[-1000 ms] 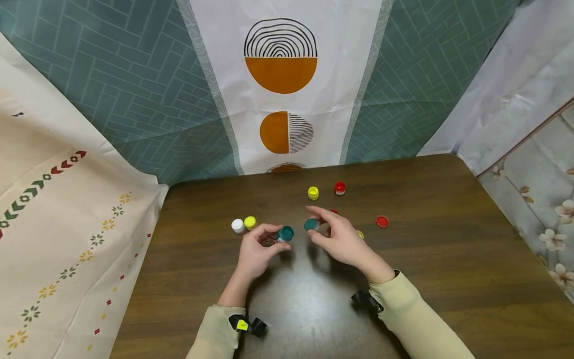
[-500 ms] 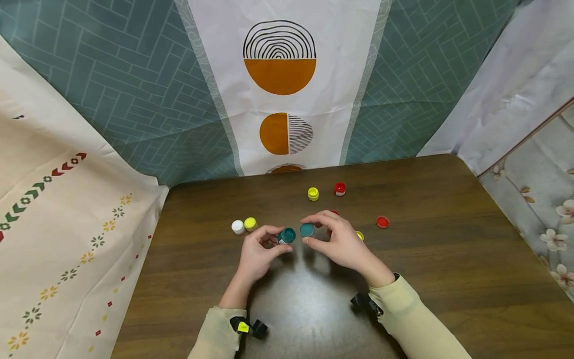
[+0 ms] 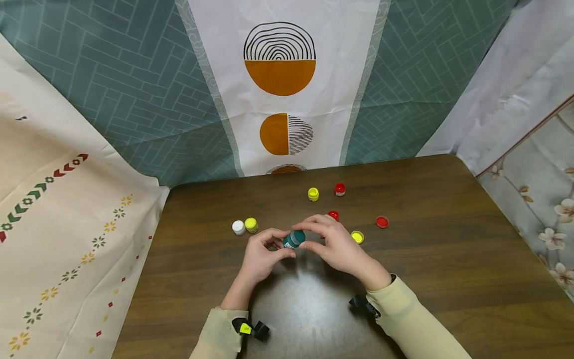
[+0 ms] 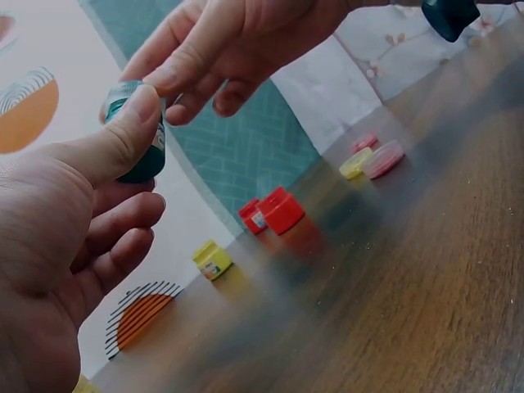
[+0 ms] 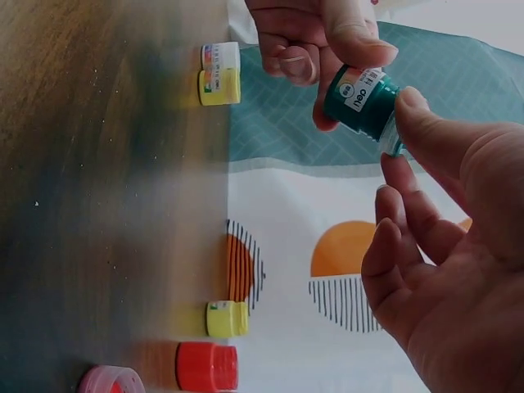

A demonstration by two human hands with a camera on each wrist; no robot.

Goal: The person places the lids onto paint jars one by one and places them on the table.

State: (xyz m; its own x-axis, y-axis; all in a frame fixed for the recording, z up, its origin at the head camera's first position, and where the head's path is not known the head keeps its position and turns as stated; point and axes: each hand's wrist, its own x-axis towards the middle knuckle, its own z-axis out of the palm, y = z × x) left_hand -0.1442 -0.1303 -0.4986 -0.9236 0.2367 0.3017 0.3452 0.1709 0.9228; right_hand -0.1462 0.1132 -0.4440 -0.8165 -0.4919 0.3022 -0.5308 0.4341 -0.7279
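A small green paint jar with a white label is held above the table by my left hand, thumb on one side and fingers on the other. My right hand pinches the jar's round lid between thumb and fingertips. The lid lies against the jar's mouth, and the jar leans toward the right hand. Whether the thread has caught cannot be told. In the left wrist view, the left thumb covers part of the jar.
A white-lidded jar and a yellow-lidded jar stand left. Behind are uncapped yellow and red jars. Another red jar sits just beyond my right hand. A yellow lid and red lid lie right.
My right hand has moved left with the green lid and brought it onto the jar's mouth. The left hand has shifted slightly right, still holding the jar.
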